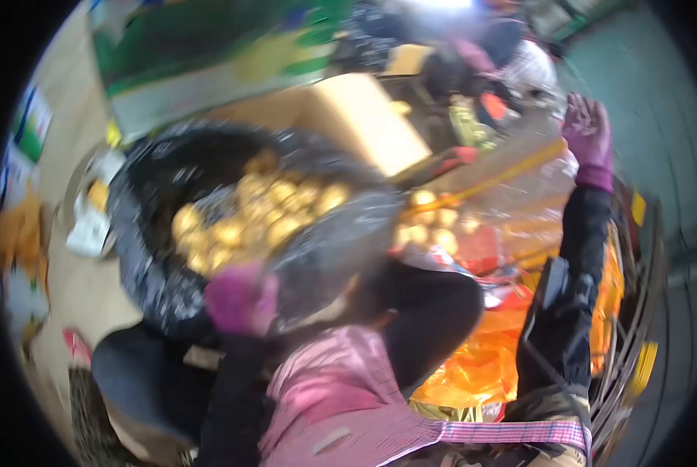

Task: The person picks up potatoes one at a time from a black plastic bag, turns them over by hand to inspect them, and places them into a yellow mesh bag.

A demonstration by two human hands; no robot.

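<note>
A large container lined with black plastic (142, 265) stands before my knees. Several round, yellow-brown pieces of produce (243, 226) lie in it; blur hides their exact kind. My left hand (241, 300), in a purple glove, is at the liner's near edge, its fingers smeared by motion. Out to the right, my raised right hand (587, 132), gloved alike, has its fingers curled at the edge of a clear plastic bag (520, 187) with an orange-yellow strip. More round pale-yellow pieces (434, 218) lie at the bag's left side.
Behind the liner stand an open cardboard box (364, 117) and a big green-and-white box (216, 62). Orange plastic sheeting (473, 354) lies beside my right knee. A round container with paper (91, 210) is at the left. People (504, 62) sit at the back.
</note>
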